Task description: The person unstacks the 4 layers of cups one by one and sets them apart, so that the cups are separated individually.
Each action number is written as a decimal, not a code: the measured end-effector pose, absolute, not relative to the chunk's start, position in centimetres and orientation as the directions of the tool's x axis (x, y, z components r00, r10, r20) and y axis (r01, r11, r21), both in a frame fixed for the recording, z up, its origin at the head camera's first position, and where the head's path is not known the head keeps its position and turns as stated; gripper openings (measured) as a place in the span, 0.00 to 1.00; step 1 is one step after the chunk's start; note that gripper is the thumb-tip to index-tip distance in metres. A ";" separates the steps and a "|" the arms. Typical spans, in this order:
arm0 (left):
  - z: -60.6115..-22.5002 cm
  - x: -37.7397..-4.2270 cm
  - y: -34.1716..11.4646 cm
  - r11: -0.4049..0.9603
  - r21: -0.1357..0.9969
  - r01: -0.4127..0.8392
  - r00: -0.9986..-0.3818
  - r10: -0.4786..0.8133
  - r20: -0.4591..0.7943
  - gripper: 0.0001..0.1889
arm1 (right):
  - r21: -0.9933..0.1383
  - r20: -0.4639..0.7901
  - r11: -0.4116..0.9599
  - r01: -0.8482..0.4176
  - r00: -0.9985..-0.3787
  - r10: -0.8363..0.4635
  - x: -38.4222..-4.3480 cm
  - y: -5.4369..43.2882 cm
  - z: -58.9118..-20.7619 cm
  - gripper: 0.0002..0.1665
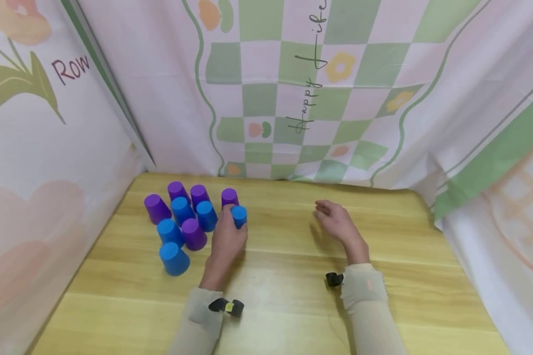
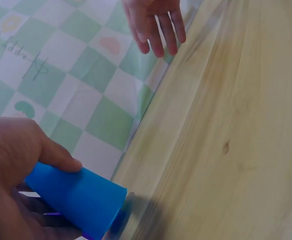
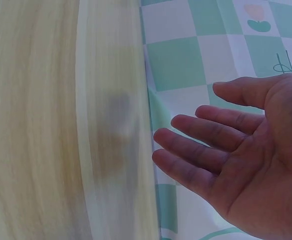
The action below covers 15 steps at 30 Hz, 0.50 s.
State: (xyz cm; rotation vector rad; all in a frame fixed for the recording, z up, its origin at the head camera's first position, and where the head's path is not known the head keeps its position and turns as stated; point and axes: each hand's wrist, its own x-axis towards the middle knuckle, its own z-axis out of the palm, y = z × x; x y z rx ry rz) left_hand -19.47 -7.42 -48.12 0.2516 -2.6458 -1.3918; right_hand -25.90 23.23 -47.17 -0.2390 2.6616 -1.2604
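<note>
My left hand [image 1: 228, 236] grips a blue cup [image 1: 239, 217] between thumb and fingers at the right end of a group of cups. In the left wrist view this blue cup [image 2: 81, 197] has its wide rim toward the wooden table, and the thumb lies along its side. Just behind it in the head view stands a purple cup [image 1: 229, 196], partly hidden by the hand. My right hand [image 1: 337, 222] hovers over the right half of the table, palm facing inward. Its fingers [image 3: 195, 152] are loosely extended and hold nothing.
Left of my left hand, several upside-down cups stand close together, among them a front blue cup [image 1: 174, 259], a purple cup [image 1: 194, 234] and a far-left purple cup [image 1: 157, 209]. A checkered curtain [image 1: 302, 88] hangs along the back edge of the wooden table [image 1: 288, 296].
</note>
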 end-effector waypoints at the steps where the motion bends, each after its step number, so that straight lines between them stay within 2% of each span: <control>1: -48.2 -19.5 -7.6 0.558 0.825 -0.090 -0.976 -0.214 0.039 0.31 | -0.779 -0.102 0.624 -0.060 -0.970 -0.220 -25.9 23.2 -47.2 0.32; 15: -48.9 -19.2 -8.4 0.561 0.808 -0.178 -0.967 -0.251 -0.039 0.35 | -0.768 -0.072 0.633 -0.099 -0.968 -0.239 -25.6 23.2 -47.4 0.30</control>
